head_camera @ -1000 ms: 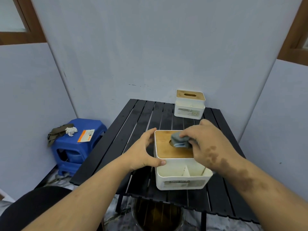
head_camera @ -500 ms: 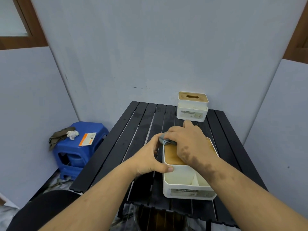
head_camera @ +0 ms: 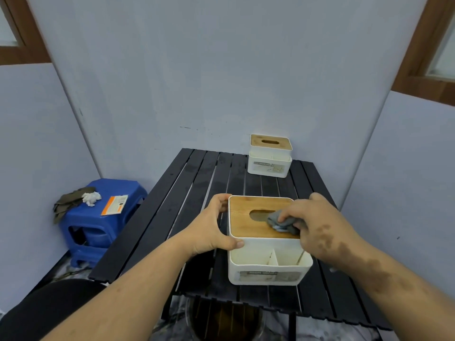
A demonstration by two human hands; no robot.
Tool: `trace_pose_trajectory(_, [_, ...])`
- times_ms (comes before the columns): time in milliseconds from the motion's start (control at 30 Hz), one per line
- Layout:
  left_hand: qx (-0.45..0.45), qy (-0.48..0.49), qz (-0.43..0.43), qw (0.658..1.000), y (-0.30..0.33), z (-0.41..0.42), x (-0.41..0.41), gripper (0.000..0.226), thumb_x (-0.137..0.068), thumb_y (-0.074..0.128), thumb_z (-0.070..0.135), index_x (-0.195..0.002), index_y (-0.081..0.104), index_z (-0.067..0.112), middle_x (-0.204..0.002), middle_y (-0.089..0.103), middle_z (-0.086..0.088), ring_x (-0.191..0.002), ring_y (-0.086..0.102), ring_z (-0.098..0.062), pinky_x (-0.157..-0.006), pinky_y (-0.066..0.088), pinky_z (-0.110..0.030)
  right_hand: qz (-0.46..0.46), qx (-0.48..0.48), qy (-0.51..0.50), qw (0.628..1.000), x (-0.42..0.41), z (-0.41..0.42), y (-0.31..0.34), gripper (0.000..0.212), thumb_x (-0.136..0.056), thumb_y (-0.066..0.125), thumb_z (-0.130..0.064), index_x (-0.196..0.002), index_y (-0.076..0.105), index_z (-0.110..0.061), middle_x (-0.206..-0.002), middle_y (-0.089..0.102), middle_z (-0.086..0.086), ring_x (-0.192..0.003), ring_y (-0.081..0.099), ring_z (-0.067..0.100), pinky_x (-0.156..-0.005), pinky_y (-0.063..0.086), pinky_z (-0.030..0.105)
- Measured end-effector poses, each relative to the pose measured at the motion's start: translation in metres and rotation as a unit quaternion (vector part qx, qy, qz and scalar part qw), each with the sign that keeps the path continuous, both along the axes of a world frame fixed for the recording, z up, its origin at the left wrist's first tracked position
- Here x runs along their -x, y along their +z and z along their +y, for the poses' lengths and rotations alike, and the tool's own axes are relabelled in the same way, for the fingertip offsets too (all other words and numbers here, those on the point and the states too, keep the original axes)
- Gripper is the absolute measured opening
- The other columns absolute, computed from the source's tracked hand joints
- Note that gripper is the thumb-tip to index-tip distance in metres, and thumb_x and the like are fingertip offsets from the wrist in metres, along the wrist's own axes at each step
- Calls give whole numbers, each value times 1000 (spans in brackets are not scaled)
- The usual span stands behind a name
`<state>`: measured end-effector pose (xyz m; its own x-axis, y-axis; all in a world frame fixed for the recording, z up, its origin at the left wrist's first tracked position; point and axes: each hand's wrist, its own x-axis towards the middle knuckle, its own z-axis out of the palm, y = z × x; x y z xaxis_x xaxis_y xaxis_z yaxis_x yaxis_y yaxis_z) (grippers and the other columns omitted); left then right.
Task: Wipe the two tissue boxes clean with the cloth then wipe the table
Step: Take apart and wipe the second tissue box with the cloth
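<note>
A white tissue box (head_camera: 267, 269) with a wooden lid and open front compartments stands near the front of the black slatted table (head_camera: 194, 183). My left hand (head_camera: 213, 228) grips the box's left side, thumb on its near corner. My right hand (head_camera: 317, 225) presses a crumpled grey cloth (head_camera: 282, 223) onto the right part of the lid, beside the oval slot. A second white tissue box (head_camera: 269, 156) with a wooden lid stands at the table's far edge, untouched.
A blue plastic stool (head_camera: 98, 225) stands left of the table, carrying an olive rag, a white crumpled tissue and an orange leaflet. Grey walls close in behind and on both sides. A round container (head_camera: 221, 318) sits under the table's front edge.
My right hand has slid the cloth from the lid's far left corner to its right side, uncovering the slot. The left hand keeps its hold on the box.
</note>
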<state>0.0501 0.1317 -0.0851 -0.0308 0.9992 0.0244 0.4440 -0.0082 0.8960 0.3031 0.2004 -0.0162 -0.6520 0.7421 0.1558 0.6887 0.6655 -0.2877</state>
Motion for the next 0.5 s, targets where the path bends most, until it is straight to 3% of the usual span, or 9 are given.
trace_pose_trajectory(67, [-1, 0, -2, 1000, 1, 0, -1, 109, -53, 93, 44, -143, 33, 34, -143, 50, 16, -138, 43, -3, -121, 33, -42, 20, -54, 78, 995, -1, -17, -7, 45, -84, 63, 3, -101, 74, -37, -94, 64, -23, -83, 42, 9, -69, 41, 15])
trace_pose_trajectory(133, [0, -3, -4, 1000, 2, 0, -1, 109, -52, 93, 44, -143, 33, 34, -142, 51, 16, -138, 43, -3, -121, 33, -43, 35, -86, 129, 987, -6, -22, -16, 45, -81, 64, 5, -102, 75, -33, -103, 68, -26, -83, 42, 11, -70, 38, 14])
trace_pose_trajectory(233, [8, -12, -12, 1000, 4, 1, 0, 110, -51, 93, 46, -143, 34, 34, -143, 50, 16, -137, 43, -2, -121, 33, -42, 113, -66, 61, 990, -24, -12, -21, 40, -89, 62, 2, -107, 74, -31, -108, 61, -33, -85, 43, 11, -72, 39, 15])
trace_pose_trajectory(367, [20, -23, -30, 999, 8, -4, 3, 115, -57, 92, 45, -151, 27, 33, -153, 41, 18, -144, 35, 0, -125, 25, -42, 247, 10, -116, 962, -51, -3, -34, 41, -89, 61, 7, -98, 67, -33, -99, 67, -9, -92, 61, 12, -85, 50, 24])
trace_pose_trajectory(433, [33, -14, -25, 999, 10, -9, 5, 124, -59, 89, 47, -157, 15, 31, -163, 29, 12, -149, 27, -5, -126, 20, -40, 283, 43, -160, 945, -56, -10, -39, 41, -89, 61, 8, -89, 65, -33, -91, 69, -8, -89, 65, 12, -78, 49, 16])
trace_pose_trajectory(500, [37, 7, 2, 999, 12, -17, 6, 127, -64, 86, 49, -160, 5, 31, -166, 20, 8, -151, 24, -9, -125, 21, -38, 324, 56, -151, 932, -57, -19, -40, 42, -88, 61, 10, -87, 67, -32, -87, 70, -14, -86, 65, 0, -69, 45, 4])
